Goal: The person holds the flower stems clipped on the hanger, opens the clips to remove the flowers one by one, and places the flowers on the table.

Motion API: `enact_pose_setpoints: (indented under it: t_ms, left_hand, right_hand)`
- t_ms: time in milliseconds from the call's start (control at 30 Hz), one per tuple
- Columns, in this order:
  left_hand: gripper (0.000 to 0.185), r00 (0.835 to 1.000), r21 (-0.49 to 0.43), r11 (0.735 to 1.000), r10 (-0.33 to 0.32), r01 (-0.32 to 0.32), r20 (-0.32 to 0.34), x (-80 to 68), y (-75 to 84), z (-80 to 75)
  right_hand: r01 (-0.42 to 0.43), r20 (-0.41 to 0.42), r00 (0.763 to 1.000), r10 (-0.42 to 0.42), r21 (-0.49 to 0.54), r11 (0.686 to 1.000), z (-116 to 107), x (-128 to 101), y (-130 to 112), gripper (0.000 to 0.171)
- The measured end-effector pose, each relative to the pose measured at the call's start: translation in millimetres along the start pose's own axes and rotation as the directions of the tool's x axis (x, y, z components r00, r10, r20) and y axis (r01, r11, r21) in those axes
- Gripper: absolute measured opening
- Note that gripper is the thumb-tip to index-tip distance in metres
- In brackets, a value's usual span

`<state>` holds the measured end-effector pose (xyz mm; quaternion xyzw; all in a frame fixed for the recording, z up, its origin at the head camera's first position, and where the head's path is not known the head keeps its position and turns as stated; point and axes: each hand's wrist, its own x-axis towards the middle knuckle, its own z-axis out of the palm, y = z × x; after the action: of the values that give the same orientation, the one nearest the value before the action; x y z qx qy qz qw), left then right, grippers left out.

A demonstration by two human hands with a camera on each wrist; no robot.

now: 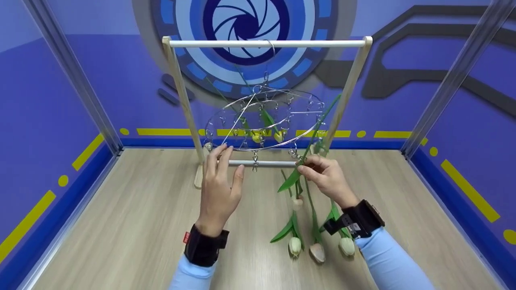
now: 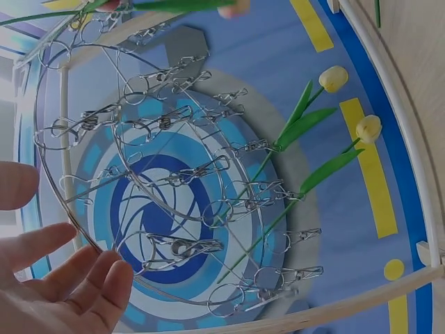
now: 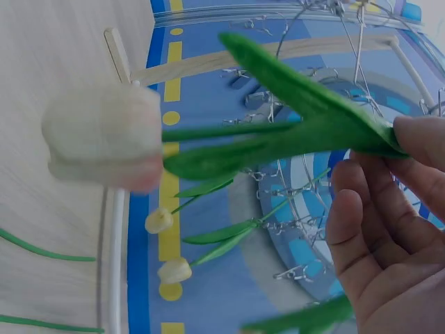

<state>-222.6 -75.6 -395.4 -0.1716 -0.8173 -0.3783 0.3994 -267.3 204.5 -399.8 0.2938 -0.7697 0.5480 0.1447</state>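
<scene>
A round metal clip hanger (image 1: 242, 150) hangs tilted from a white rod, with several clips round its rings. My left hand (image 1: 219, 181) touches the ring's near left edge with its fingertips, thumb held apart. My right hand (image 1: 328, 177) pinches an artificial tulip by its stem and leaf (image 1: 289, 181), below the hanger's right side. Its pale, pink-tinged bloom (image 3: 104, 139) points downward. Two yellow tulips (image 2: 334, 78) hang bloom-down from clips farther back. A pale, green-leaved shape (image 1: 320, 147) behind my right hand is partly hidden.
Three pale tulips lie on the wooden table: one bloom (image 1: 295, 246) at left, a pinkish bloom (image 1: 317, 253) and another bloom (image 1: 346, 245) near my right wrist. The wooden stand (image 1: 183, 96) has uprights on both sides and a lower rod (image 1: 262, 163). Blue patterned walls surround the table.
</scene>
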Motion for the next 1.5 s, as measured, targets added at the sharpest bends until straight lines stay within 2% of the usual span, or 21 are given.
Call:
enact_pose_setpoints:
  t_ms: [133, 300, 533, 733, 800, 900, 1033, 1100, 1500]
  left_hand:
    - [0.043, 0.999, 0.002, 1.000, 0.027, -0.027, -0.033, -3.0, 4.8, 3.1]
    - [0.038, 0.994, -0.007, 0.996, 0.092, -0.093, -0.063, -5.9, 13.4, 7.9]
    - [0.032, 0.990, -0.029, 0.990, 0.135, -0.136, -0.052, -6.6, 25.1, 14.7]
    - [0.021, 0.984, -0.053, 0.983, 0.173, -0.176, -0.043, -5.2, 32.2, 27.6]
    - [0.021, 0.986, -0.080, 0.983, 0.164, -0.165, -0.020, -4.2, 33.5, 32.6]
    - [0.025, 0.993, -0.143, 0.984, 0.112, -0.106, 0.038, -2.2, 35.7, 38.3]
    - [0.032, 0.993, -0.217, 0.976, 0.030, -0.004, 0.117, 2.9, 38.1, 42.2]
    - [0.034, 0.990, -0.238, 0.971, 0.010, 0.023, 0.137, 6.1, 38.5, 43.5]
    - [0.026, 0.984, -0.280, 0.958, -0.017, 0.067, 0.176, 14.9, 32.0, 46.2]
  right_hand:
    - [0.024, -0.013, 1.000, -0.025, -0.011, 1.000, 4, -1, -3, 0.008]
    - [0.036, -0.037, 0.999, -0.038, -0.045, 0.998, 6, -1, -6, 0.008]
    - [0.079, -0.039, 0.996, -0.083, -0.107, 0.991, 9, -1, -11, 0.007]
    - [0.103, -0.031, 0.994, -0.107, -0.120, 0.987, 14, -1, -13, 0.009]
    - [0.104, -0.023, 0.994, -0.108, -0.108, 0.989, 15, -1, -14, 0.009]
    - [0.098, -0.006, 0.995, -0.099, -0.095, 0.991, 18, -1, -16, 0.013]
    - [0.105, 0.006, 0.994, -0.105, -0.141, 0.984, 20, -1, -17, 0.012]
    - [0.115, 0.009, 0.993, -0.115, -0.170, 0.979, 21, -1, -18, 0.011]
    - [0.212, 0.031, 0.977, -0.210, -0.147, 0.966, 28, 1, -17, 0.003]
